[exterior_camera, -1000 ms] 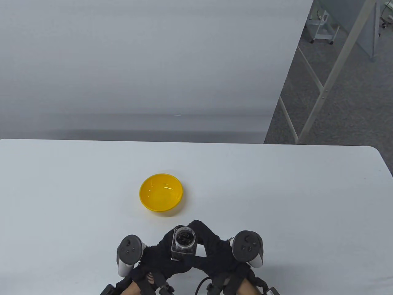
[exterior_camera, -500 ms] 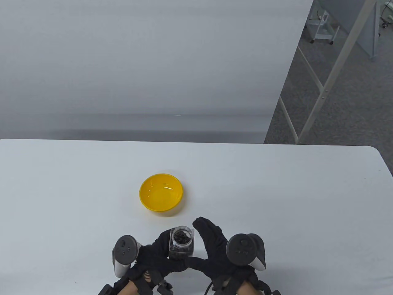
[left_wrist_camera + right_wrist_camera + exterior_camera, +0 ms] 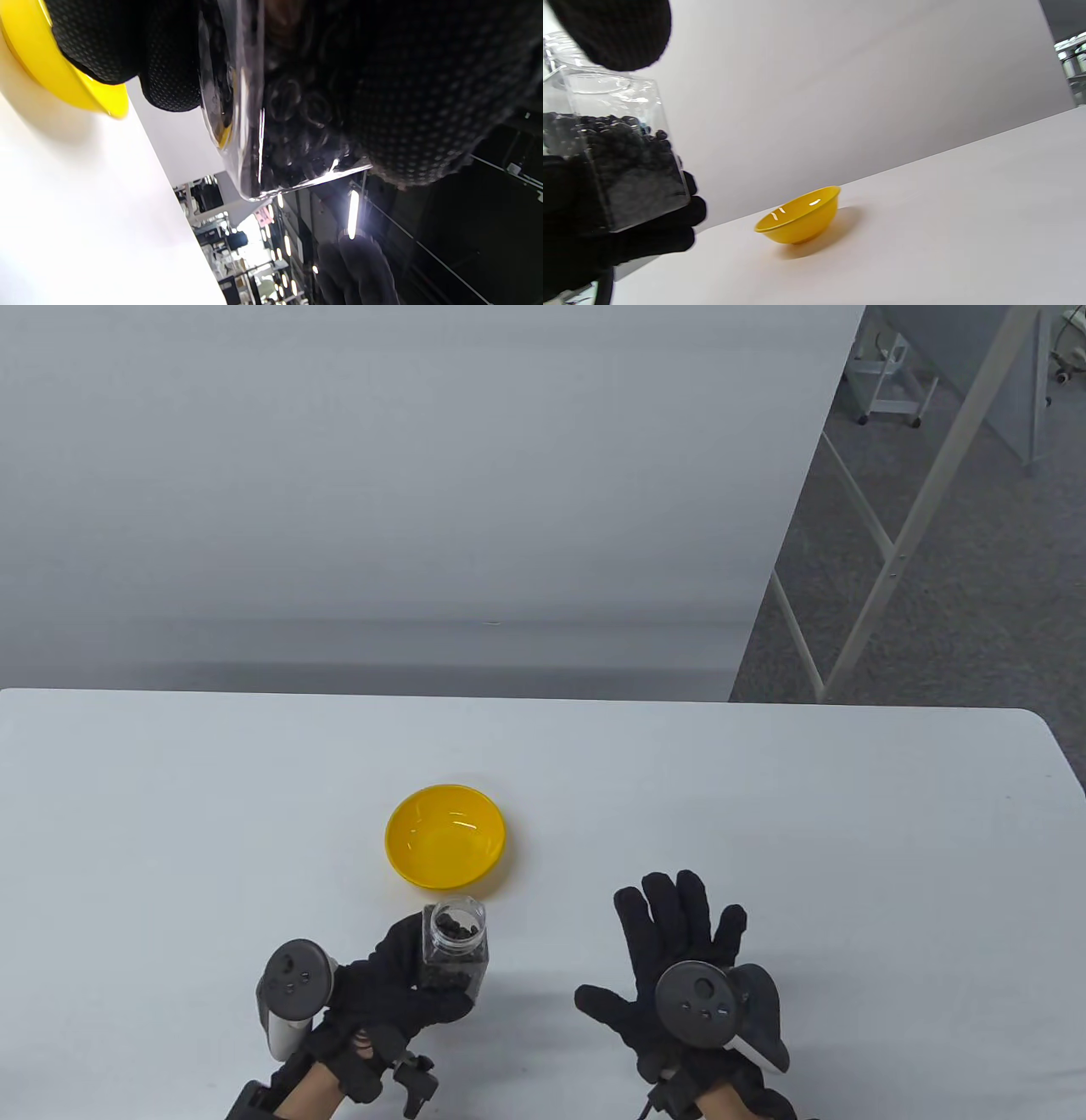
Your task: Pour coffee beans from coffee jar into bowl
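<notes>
A clear square coffee jar (image 3: 456, 946) with dark beans and no lid is held upright in my left hand (image 3: 405, 989), lifted just near of the bowl. It also shows in the left wrist view (image 3: 271, 127) and the right wrist view (image 3: 615, 156). The yellow bowl (image 3: 445, 836) sits empty on the white table, seen too in the right wrist view (image 3: 801, 216). My right hand (image 3: 679, 959) is open with fingers spread, palm down, to the right of the jar and holding nothing.
The white table (image 3: 848, 848) stretches wide on both sides of the bowl. Its right edge and rounded far corner (image 3: 1048, 738) drop to a grey carpeted floor with metal frame legs (image 3: 899, 551).
My right hand let go of the jar and moved right, spreading its fingers. My left hand carried the jar left and forward, closer to the bowl.
</notes>
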A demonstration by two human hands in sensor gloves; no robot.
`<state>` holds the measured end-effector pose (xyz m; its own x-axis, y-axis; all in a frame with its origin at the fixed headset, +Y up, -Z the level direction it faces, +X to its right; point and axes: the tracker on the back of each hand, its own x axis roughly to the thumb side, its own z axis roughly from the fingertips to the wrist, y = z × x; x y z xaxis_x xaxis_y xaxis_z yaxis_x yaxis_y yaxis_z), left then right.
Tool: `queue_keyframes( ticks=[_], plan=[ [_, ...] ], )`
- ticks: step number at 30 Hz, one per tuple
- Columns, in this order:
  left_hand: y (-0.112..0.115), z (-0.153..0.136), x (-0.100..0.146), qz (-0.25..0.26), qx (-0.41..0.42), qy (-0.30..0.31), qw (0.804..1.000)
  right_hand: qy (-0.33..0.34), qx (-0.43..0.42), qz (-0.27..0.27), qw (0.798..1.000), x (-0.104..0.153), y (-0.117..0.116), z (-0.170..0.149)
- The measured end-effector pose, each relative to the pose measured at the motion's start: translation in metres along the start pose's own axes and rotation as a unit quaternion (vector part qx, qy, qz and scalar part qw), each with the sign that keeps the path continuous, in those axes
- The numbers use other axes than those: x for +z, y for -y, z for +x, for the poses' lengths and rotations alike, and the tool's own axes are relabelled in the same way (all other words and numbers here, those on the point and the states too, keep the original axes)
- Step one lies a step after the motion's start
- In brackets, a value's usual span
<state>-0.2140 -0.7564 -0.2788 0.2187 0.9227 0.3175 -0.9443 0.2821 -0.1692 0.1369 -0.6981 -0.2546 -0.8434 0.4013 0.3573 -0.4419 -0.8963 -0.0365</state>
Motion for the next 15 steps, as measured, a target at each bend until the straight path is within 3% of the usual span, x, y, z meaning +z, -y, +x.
queue_keyframes(
  ticks=[5,7,9,15],
  plan=[
    [-0.025,-0.001,-0.004,0.027,-0.016,-0.006,0.999,-0.06,0.086,0.01,0.994,0.016,0.005,-0.025],
    [-0.037,-0.001,-0.006,0.041,-0.031,-0.013,0.999,-0.066,0.095,-0.035,0.993,0.025,0.01,-0.037],
    [-0.048,-0.001,-0.008,0.046,-0.042,-0.015,0.998,-0.081,0.096,-0.048,0.991,0.03,0.013,-0.046],
    [-0.073,-0.007,-0.018,0.073,-0.07,-0.034,0.994,-0.133,0.109,-0.014,0.985,0.044,0.001,-0.071]
  ],
)
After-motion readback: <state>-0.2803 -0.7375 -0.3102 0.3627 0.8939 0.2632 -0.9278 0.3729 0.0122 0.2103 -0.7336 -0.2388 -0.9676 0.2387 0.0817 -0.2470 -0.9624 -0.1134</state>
